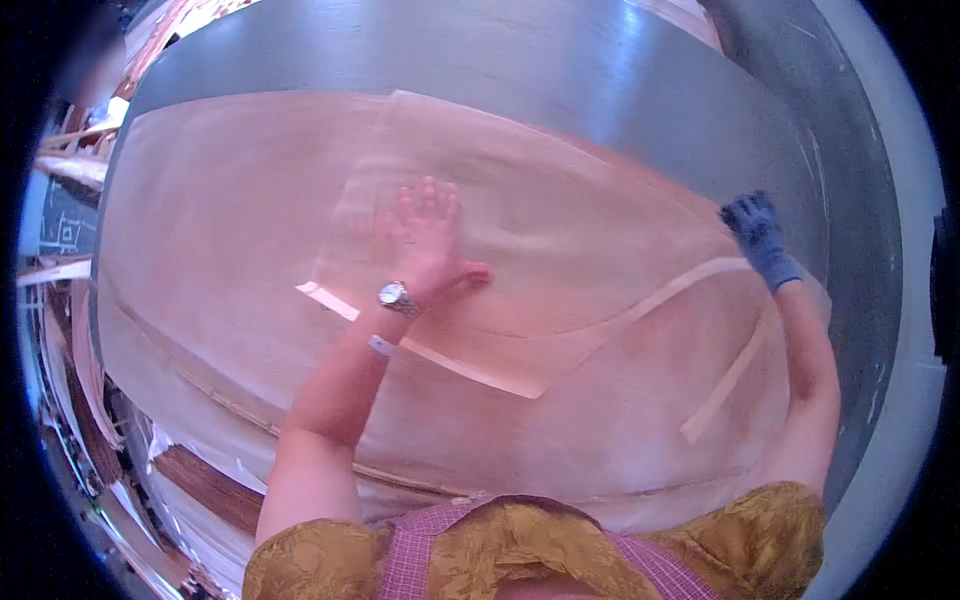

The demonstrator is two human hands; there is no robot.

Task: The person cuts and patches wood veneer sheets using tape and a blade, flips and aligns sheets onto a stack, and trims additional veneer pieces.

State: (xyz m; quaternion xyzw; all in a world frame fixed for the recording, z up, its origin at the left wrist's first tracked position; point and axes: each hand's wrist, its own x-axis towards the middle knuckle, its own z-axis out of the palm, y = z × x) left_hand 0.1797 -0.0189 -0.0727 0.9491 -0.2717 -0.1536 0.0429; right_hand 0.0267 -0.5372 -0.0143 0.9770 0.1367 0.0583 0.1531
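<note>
A wide sheet of thin, pinkish-brown material [220, 200] covers much of a grey tabletop [480, 50]. Over it lies another piece [560, 220] of similar colour, with a pale strip along its lower edge. My left hand [428, 240], bare and with a watch on the wrist, rests flat on this upper piece, its fingers spread. My right hand [760, 235], in a dark blue glove, is at the right end of the sheets, near their edge; its fingers look bent, and whether they hold anything is hidden.
Brown and pale sheet pieces [205, 485] lie beyond the table's left side at the lower left. A light-coloured rim [890, 200] curves along the far right. Stacked strips and boards stand at the left edge.
</note>
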